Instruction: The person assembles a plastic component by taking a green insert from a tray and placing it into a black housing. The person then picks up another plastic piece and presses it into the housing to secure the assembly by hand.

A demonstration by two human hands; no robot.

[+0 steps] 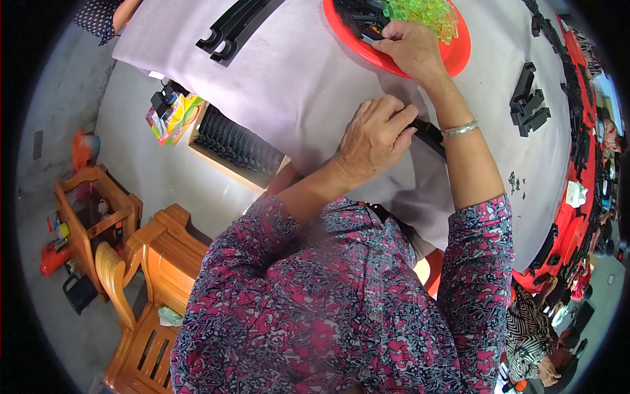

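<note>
One long black part (pixel 431 139) is at the fingers of the left hand (pixel 373 134), which are bent and gripping its upper end; from these fingers it slants down to the right and goes out of view behind the right forearm. The right hand (pixel 417 54) is above and to the right of the left fingers. Its thumb and forefinger are brought together over the edge of a round red tray (pixel 461 51); whether they pinch a small piece, I cannot tell. Just beyond these right fingers, the tray contains a heap of black pieces (pixel 359 14), and to their upper right there are many transparent yellow-green pieces (pixel 430 14). A silver-coloured bracelet (pixel 459 129) is on the right wrist, below the right fingers.

All this is on a pale grey-lilac surface (pixel 315 79). Well to the left of the right fingers, two long black pieces (pixel 239 29) lie side by side. On the opposite side, to the right of them and lower, there is a small group of black parts (pixel 529 105), and below this group some tiny dark bits (pixel 517 182) are scattered. To the left of the left fingers, beyond the surface's edge, an open box (pixel 239 148) holds a row of black parts. Farther down and left stands a wooden chair (pixel 161 262).
</note>
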